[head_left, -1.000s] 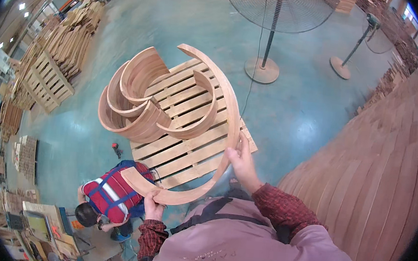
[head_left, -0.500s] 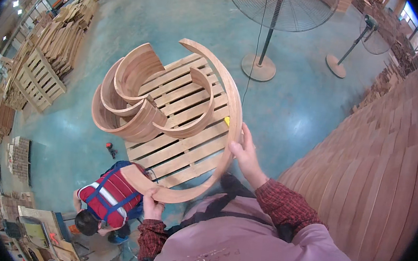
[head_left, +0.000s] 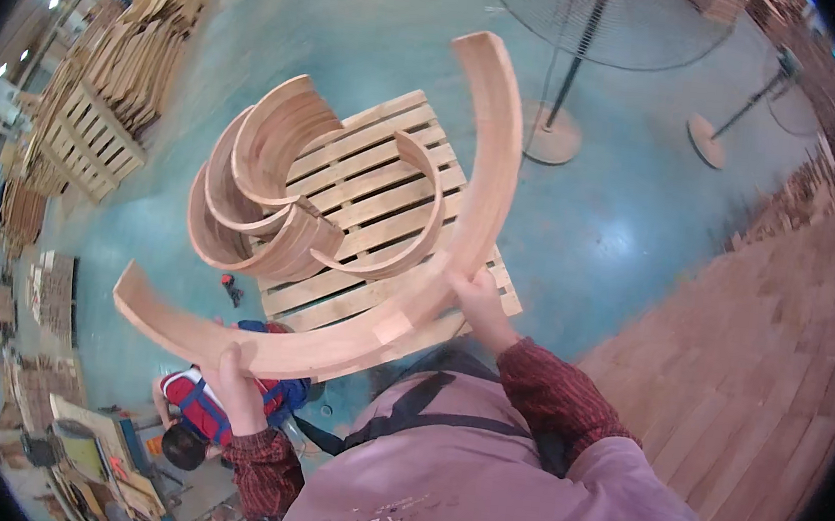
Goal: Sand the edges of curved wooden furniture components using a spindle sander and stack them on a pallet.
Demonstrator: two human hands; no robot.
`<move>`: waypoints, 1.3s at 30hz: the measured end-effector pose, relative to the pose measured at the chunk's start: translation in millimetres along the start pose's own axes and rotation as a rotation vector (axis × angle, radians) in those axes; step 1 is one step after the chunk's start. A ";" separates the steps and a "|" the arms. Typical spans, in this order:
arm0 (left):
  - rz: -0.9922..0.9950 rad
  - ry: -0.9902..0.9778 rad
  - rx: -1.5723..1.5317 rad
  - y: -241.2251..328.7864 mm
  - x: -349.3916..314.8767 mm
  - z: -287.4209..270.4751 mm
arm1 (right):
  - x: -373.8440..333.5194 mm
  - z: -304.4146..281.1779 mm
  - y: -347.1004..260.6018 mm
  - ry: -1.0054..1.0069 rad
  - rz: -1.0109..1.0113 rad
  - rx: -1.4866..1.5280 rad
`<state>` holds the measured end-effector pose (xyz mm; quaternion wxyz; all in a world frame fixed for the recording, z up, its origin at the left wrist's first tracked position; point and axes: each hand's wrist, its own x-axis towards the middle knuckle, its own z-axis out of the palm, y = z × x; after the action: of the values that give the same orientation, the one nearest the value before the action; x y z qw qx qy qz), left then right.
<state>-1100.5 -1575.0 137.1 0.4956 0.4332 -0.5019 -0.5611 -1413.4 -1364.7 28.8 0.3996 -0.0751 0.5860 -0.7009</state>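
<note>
A large C-shaped curved wooden piece (head_left: 487, 167) is held up in front of me, its open side facing away and its broad inner face showing. My left hand (head_left: 236, 389) grips its lower edge left of the middle, thumb on the inner face. On the right part of the curve my right hand (head_left: 480, 302) is closed round the lower edge. Beyond it, a slatted wooden pallet (head_left: 376, 121) bears several nested curved wooden pieces (head_left: 284, 137) on its left. A thinner curved piece (head_left: 432, 217) lies alone on the slats.
A co-worker in a red shirt with blue straps (head_left: 207, 411) bends down at lower left, partly behind the held piece. Near them a red-and-black tool (head_left: 231, 288) lies on the floor. Two standing fans (head_left: 553, 141) are at far right; stacked boards (head_left: 728, 381) fill the right side.
The curved piece has turned in my hands, its left end swinging out to the left and its inner face tipping into view. My left hand has moved left along with it.
</note>
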 end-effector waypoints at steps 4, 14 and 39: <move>-0.027 -0.014 0.002 -9.7 22.0 6.1 | 22.7 -10.4 2.0 -0.144 0.063 0.107; -0.316 0.070 0.031 -149.1 62.9 21.4 | 77.1 33.4 140.4 0.198 0.521 0.184; -0.460 -0.746 1.466 -417.4 180.9 -46.7 | 456.6 -20.8 363.3 0.491 0.406 -0.682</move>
<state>-1129.3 -1758.5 -280.9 -0.2339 0.5226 -0.7679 -0.2872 -1559.4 -1642.6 -463.5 0.3305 0.0822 0.8631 -0.3730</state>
